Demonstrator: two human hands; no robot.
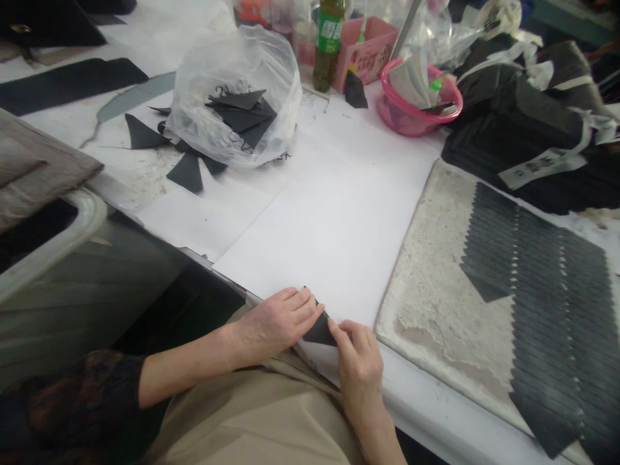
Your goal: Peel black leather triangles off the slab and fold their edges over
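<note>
- Head view: a clear plastic bag (pixel 285 71) of black scraps (pixel 247 115) and a pink bowl (pixel 414 126) stand farther back on the white tabletop (pixel 339 213).
- Board (pixel 431 258) bearing overlapping pieces (pixel 552 310), to the right.
- Left hand (pixel 276 323) and right hand (pixel 359 355), fingers closed, grip a small dark piece (pixel 318 332) at the near edge.

One head-worn camera looks forward and down over the worktable (pixel 334 213) from above the wearer's lap (pixel 261 413). The left hand (pixel 281 320) and right hand (pixel 361 361) appear near, at lower centre; the view recedes toward the upper edge.
</note>
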